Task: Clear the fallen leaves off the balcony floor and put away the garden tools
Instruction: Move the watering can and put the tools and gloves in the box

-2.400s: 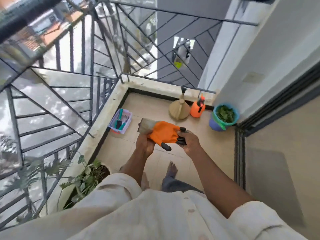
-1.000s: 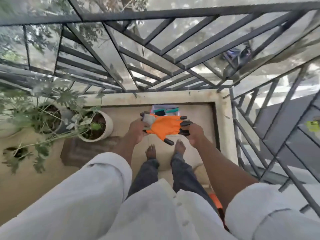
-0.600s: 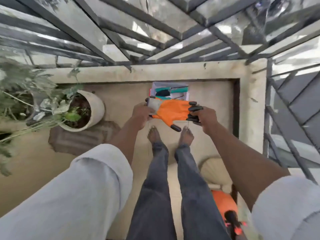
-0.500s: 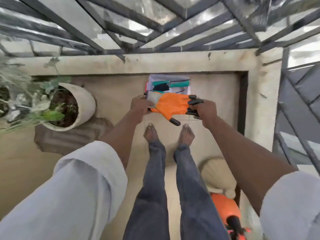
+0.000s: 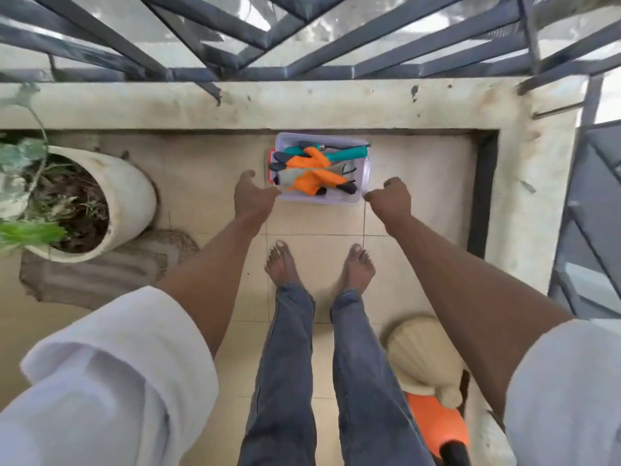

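Note:
A clear plastic box (image 5: 367, 169) stands on the tiled floor against the parapet, just ahead of my bare feet. Inside it lie a pair of orange gloves with black fingertips (image 5: 312, 181) on top of teal-handled garden tools (image 5: 347, 152). My left hand (image 5: 253, 198) hovers at the box's front left corner, fingers loose and pointing down, holding nothing. At the front right corner is my right hand (image 5: 391, 198), with curled fingers and nothing in it. I cannot tell whether either hand touches the box.
A white pot with a plant (image 5: 132, 196) stands at the left on a damp patch. A straw brush (image 5: 420, 351) and an orange sprayer (image 5: 437, 428) sit by my right leg. The concrete parapet (image 5: 302, 105) and metal railing (image 5: 302, 45) close off the front and right.
I turned toward the box and bent over it. Both hands held the orange gloves half a second ago; now the gloves lie in the box and my hands have moved apart to its sides.

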